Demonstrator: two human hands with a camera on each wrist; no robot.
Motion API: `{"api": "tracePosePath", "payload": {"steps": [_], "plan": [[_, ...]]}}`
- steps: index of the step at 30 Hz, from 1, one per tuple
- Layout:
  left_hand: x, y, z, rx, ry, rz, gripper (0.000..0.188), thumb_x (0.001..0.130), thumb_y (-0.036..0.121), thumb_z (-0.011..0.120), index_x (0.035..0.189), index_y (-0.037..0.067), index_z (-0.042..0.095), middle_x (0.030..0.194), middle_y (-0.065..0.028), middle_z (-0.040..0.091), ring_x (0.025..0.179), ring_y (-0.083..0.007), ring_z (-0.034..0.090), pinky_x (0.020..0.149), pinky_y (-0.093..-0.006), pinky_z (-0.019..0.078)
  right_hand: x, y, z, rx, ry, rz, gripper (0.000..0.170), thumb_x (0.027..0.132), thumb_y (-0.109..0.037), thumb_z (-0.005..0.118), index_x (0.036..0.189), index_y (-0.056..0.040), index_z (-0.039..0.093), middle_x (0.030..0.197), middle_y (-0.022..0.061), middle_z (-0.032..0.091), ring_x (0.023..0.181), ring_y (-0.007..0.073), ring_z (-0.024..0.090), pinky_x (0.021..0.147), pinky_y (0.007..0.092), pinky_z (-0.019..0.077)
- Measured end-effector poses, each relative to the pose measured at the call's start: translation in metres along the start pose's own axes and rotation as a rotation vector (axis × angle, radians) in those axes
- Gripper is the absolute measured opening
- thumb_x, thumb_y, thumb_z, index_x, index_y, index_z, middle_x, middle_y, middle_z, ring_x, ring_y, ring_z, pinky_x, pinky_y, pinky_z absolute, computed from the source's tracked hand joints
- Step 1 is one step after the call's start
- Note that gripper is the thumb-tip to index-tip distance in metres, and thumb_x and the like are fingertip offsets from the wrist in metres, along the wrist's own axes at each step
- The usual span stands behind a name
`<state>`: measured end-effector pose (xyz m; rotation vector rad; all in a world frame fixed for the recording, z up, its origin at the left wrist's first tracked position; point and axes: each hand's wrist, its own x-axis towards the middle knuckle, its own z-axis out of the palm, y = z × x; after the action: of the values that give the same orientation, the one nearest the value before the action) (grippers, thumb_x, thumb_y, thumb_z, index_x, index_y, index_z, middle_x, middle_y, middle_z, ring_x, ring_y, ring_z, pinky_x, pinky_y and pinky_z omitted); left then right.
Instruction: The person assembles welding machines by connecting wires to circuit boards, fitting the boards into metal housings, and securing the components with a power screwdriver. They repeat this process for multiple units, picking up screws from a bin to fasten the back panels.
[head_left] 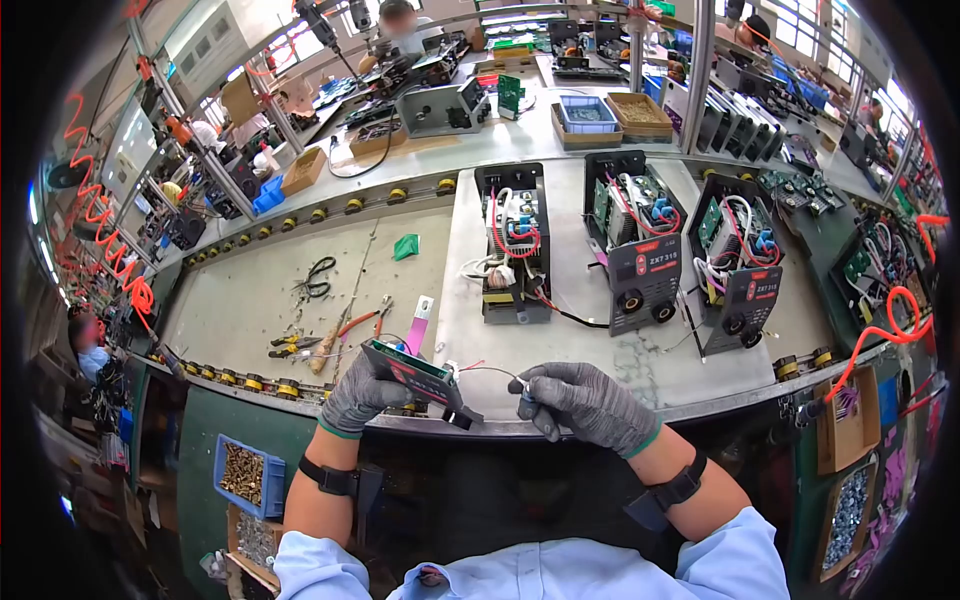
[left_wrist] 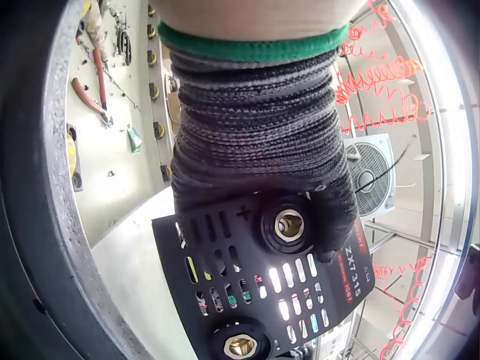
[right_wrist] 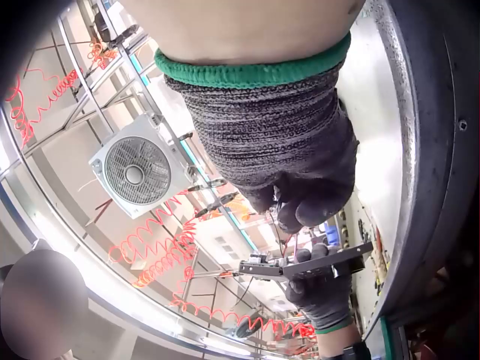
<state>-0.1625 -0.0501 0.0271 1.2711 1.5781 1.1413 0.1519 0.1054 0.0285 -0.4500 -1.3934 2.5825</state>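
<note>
My gloved left hand (head_left: 366, 396) grips a black ZX7 315 front panel (head_left: 425, 381) with a green circuit board at its back, held tilted at the table's front edge. In the left wrist view the panel (left_wrist: 217, 270) shows slots and two round brass-centred sockets, with the left hand (left_wrist: 262, 150) curled over its edge. My gloved right hand (head_left: 590, 403) pinches the end of thin wires (head_left: 490, 369) that run from the board. The right wrist view has the right hand (right_wrist: 277, 157) with fingers curled together above the panel (right_wrist: 307, 265).
Three opened units, one (head_left: 515, 240) without a front panel facing me, stand on the light work surface (head_left: 560, 350). Pliers (head_left: 295, 345), scissors (head_left: 318, 278) and a green scrap (head_left: 406, 246) lie at the left. A blue bin (head_left: 249, 476) of brass parts sits lower left.
</note>
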Motion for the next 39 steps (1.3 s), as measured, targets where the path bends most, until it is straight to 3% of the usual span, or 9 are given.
{"api": "tracePosePath", "payload": {"steps": [3,5,6,8,12,21,24,30,39], "plan": [[-0.002,0.003,0.003,-0.202,0.008,0.02,0.037,0.062,0.012,0.079,0.096,0.002,0.068,0.08,-0.0016,0.068,0.072,-0.0096,0.061,0.065,-0.026,0.0502,0.005,0.009,-0.009,0.092,0.033,-0.042,0.042,0.1,-0.028,0.065,0.126,0.0042,0.061,0.098,0.0116,0.069,0.071,0.0112,0.066,0.063,0.0255,0.0555],[-0.003,-0.006,-0.008,-0.131,-0.074,-0.031,0.051,0.068,0.027,0.088,0.106,0.0,0.068,0.096,-0.0082,0.074,0.089,-0.0192,0.07,0.083,-0.0348,0.0562,0.006,0.009,-0.011,0.161,0.04,-0.073,0.044,0.1,-0.026,0.066,0.13,0.0054,0.059,0.103,0.014,0.069,0.077,0.0133,0.067,0.067,0.0278,0.0563],[-0.004,-0.004,-0.005,-0.132,-0.071,-0.031,0.051,0.068,0.027,0.088,0.106,0.0,0.068,0.096,-0.0082,0.074,0.089,-0.0192,0.07,0.083,-0.0348,0.0562,0.006,0.009,-0.012,0.16,0.039,-0.072,0.044,0.1,-0.026,0.066,0.13,0.0054,0.059,0.103,0.014,0.069,0.077,0.0133,0.067,0.067,0.0278,0.0563],[-0.005,0.003,0.003,-0.232,-0.027,-0.029,0.036,0.065,0.014,0.08,0.096,0.003,0.068,0.081,-0.0007,0.068,0.072,-0.0091,0.061,0.063,-0.0255,0.0495,0.005,0.007,-0.014,0.236,-0.016,-0.066,0.045,0.099,-0.023,0.065,0.133,0.0057,0.057,0.105,0.0158,0.069,0.082,0.015,0.067,0.07,0.0302,0.057],[-0.006,-0.005,-0.001,-0.089,-0.013,-0.053,0.036,0.066,0.016,0.081,0.097,0.003,0.068,0.082,-0.0015,0.069,0.072,-0.0091,0.061,0.063,-0.0252,0.0497,0.005,0.005,-0.014,0.268,-0.027,-0.054,0.046,0.099,-0.022,0.065,0.134,0.0062,0.057,0.107,0.0167,0.07,0.082,0.0162,0.067,0.072,0.0312,0.0573],[-0.013,0.001,0.0,-0.207,-0.042,-0.06,0.043,0.067,0.018,0.085,0.104,0.001,0.07,0.091,-0.0056,0.073,0.082,-0.0125,0.066,0.075,-0.0286,0.0553,0.012,0.008,-0.002,0.037,0.047,0.003,0.039,0.102,-0.025,0.06,0.127,0.0053,0.06,0.102,0.0144,0.072,0.076,0.013,0.069,0.062,0.0271,0.0592],[-0.015,0.004,-0.001,-0.179,-0.06,-0.086,0.044,0.068,0.018,0.084,0.105,0.0,0.069,0.092,-0.0057,0.073,0.085,-0.0123,0.066,0.076,-0.0286,0.0556,0.014,0.007,0.002,0.027,0.061,0.004,0.047,0.1,-0.029,0.063,0.13,0.0067,0.059,0.104,0.0159,0.072,0.077,0.0139,0.07,0.064,0.0263,0.0589],[-0.015,-0.001,-0.001,-0.155,-0.026,-0.07,0.042,0.068,0.018,0.085,0.104,0.0,0.07,0.092,-0.0057,0.073,0.086,-0.0113,0.066,0.08,-0.0286,0.0555,0.018,-0.001,0.009,-0.005,0.091,-0.016,0.037,0.103,-0.025,0.055,0.128,0.002,0.06,0.097,0.0138,0.072,0.07,0.0122,0.068,0.056,0.0239,0.0557],[-0.015,-0.009,0.0,-0.23,-0.075,-0.105,0.037,0.071,0.012,0.086,0.102,0.001,0.071,0.096,-0.0065,0.075,0.091,-0.0128,0.069,0.084,-0.03,0.0555,0.025,-0.003,0.017,-0.145,0.14,-0.22,0.032,0.104,-0.025,0.055,0.124,-0.0017,0.06,0.088,0.0089,0.07,0.063,0.0073,0.062,0.053,0.021,0.0495]]}}
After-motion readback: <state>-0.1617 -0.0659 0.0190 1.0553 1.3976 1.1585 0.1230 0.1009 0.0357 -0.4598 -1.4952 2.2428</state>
